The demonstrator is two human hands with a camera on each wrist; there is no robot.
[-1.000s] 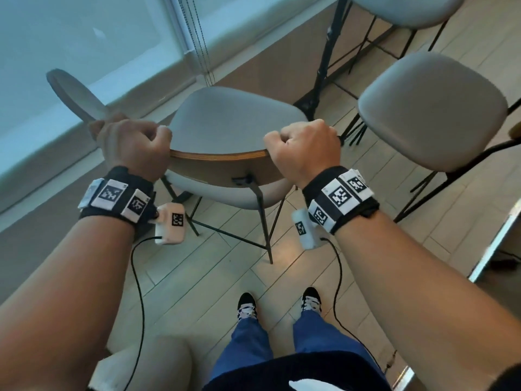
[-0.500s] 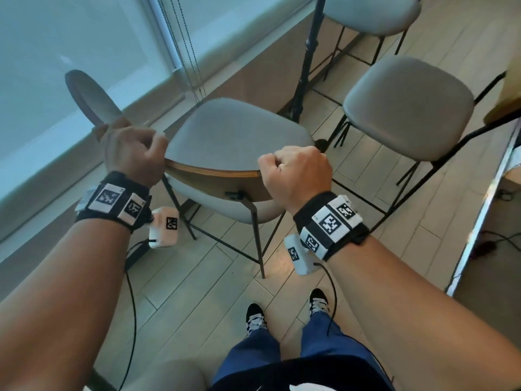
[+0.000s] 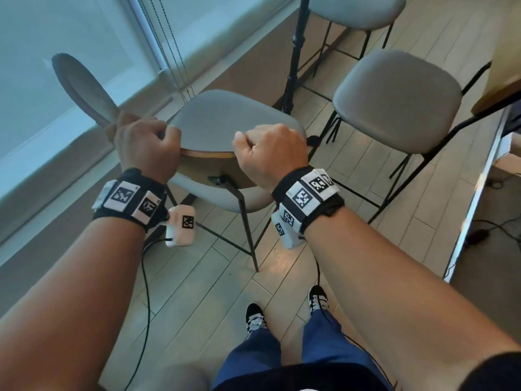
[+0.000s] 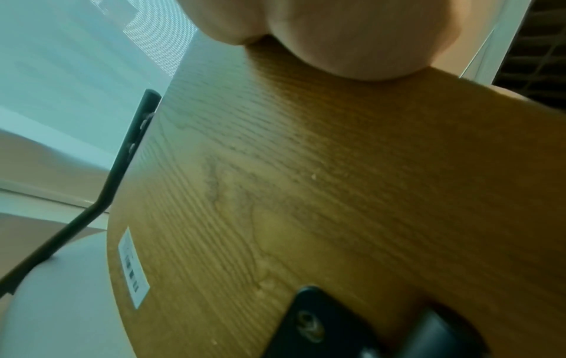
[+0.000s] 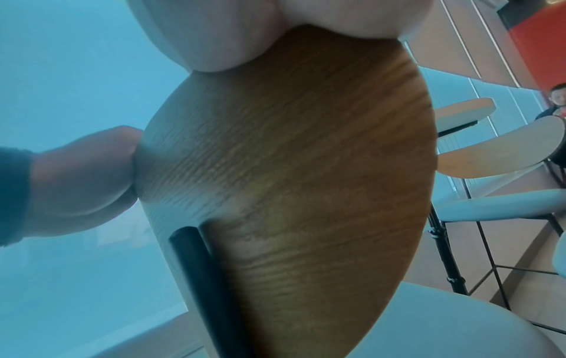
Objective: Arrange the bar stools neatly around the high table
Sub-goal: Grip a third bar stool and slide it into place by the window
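A bar stool point(image 3: 225, 119) with a grey padded seat, black metal legs and a wooden backrest point(image 3: 207, 155) stands right in front of me. My left hand point(image 3: 146, 149) grips the left end of the backrest's top edge, and my right hand point(image 3: 269, 152) grips the right end. Both wrist views show the wood-grain back of the backrest point(image 4: 306, 193) point(image 5: 306, 169) under my curled fingers. A second grey stool point(image 3: 394, 100) stands to the right, and a third point(image 3: 355, 9) sits further back. The wooden edge of the high table point(image 3: 504, 88) shows at the far right.
A window wall with a low ledge point(image 3: 70, 142) runs along the left. A black tripod pole point(image 3: 296, 55) stands between the stools. Another backrest point(image 3: 81, 88) juts up at left. Cables point(image 3: 501, 230) lie on the floor at right. My feet point(image 3: 255, 317) stand on pale floorboards.
The stool and both hands have shifted right and toward me relative to the floor. The neighbouring stool and the table edge have come further into view. My grip is unchanged.
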